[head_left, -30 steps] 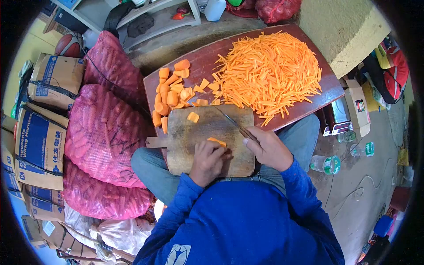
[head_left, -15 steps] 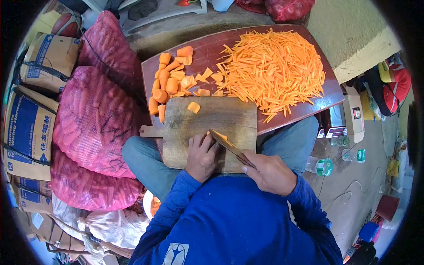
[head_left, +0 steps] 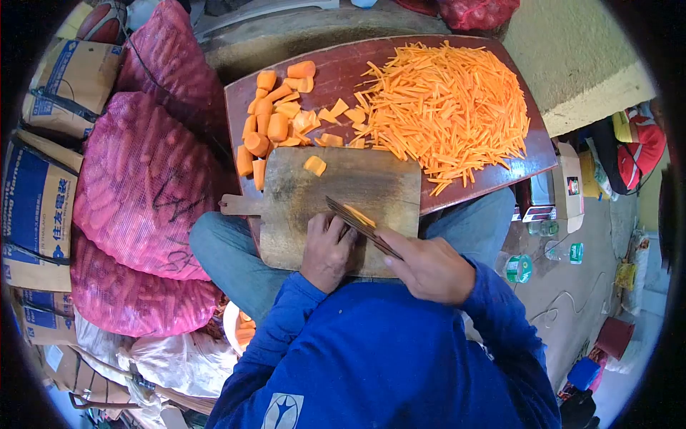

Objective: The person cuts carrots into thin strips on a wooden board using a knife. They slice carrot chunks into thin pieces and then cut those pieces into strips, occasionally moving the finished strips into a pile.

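Observation:
On the wooden cutting board (head_left: 293,232), my left hand (head_left: 329,250) is closed with curled fingers around a carrot piece, mostly hidden by the fingers and blade. My right hand (head_left: 432,268) grips a knife (head_left: 357,222), its blade slanting up and left beside the left fingertips. Thin carrot strips (head_left: 363,214) lie along the blade's far side. A short carrot chunk (head_left: 314,166) rests near the board's upper edge. Beyond the board, peeled carrot pieces (head_left: 277,127) are grouped at the left, and a large heap of carrot sticks (head_left: 450,107) covers the right.
The board spans my lap and the edge of a dark red table (head_left: 336,71). Pink mesh sacks (head_left: 143,193) and cardboard boxes (head_left: 43,207) stack at the left. Plastic bottles (head_left: 516,268) stand on the floor at the right. A white container (head_left: 232,325) with carrots sits by my left leg.
The knife blade has tilted and its tip has shifted slightly up and left. More of the cut strips shows beside it. The left hand stays nearly in place; the whole view has shifted a little.

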`<state>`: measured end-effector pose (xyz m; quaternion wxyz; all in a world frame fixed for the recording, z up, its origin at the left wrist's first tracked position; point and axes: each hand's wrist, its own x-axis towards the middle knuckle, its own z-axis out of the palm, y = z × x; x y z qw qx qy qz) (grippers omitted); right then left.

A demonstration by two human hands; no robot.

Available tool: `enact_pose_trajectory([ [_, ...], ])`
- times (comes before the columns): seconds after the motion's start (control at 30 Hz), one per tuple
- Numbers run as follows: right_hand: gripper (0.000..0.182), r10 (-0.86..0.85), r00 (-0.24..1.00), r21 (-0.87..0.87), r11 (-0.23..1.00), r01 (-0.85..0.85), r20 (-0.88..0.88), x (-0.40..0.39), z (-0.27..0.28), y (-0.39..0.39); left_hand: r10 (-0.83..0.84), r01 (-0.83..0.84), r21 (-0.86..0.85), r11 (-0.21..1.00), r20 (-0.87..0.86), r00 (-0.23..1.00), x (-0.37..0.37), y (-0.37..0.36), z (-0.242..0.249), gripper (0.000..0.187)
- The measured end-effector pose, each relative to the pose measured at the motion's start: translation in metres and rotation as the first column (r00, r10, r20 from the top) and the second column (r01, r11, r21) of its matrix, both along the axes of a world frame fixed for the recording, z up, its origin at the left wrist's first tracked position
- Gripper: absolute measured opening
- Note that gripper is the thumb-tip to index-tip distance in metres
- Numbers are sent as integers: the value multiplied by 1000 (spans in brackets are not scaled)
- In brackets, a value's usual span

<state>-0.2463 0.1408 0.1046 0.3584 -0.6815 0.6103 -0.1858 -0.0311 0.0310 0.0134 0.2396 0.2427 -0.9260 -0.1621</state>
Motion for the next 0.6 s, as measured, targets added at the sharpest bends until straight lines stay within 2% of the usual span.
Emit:
enact_pose_trajectory([
  [0.07,38,-34,999,5,999,34,1,-2,16,13,-7,7,-5,1000,-6,1000,2,-1,-3,37],
  [0.2,38,-71,997,-14,997,72,36,3,-3,8,-26,26,15,1000,-12,1000,2,-2,0,40],
  [0.27,46,-32,999,44,999,30,37,9,-12,-17,-21,21,18,1000,-28,999,0,0,-2,40],
  [0.37,43,11,1000,119,993,-9,-13,12,-11,-32,-15,15,4,1000,-48,999,-1,0,1,40],
  [0.53,37,-28,999,76,997,25,35,-1,15,16,-8,8,-3,1000,-60,998,3,0,-7,40],
  [0.6,38,-44,999,78,996,42,30,0,13,17,-39,35,-35,999,-123,992,2,-2,-9,39],
])
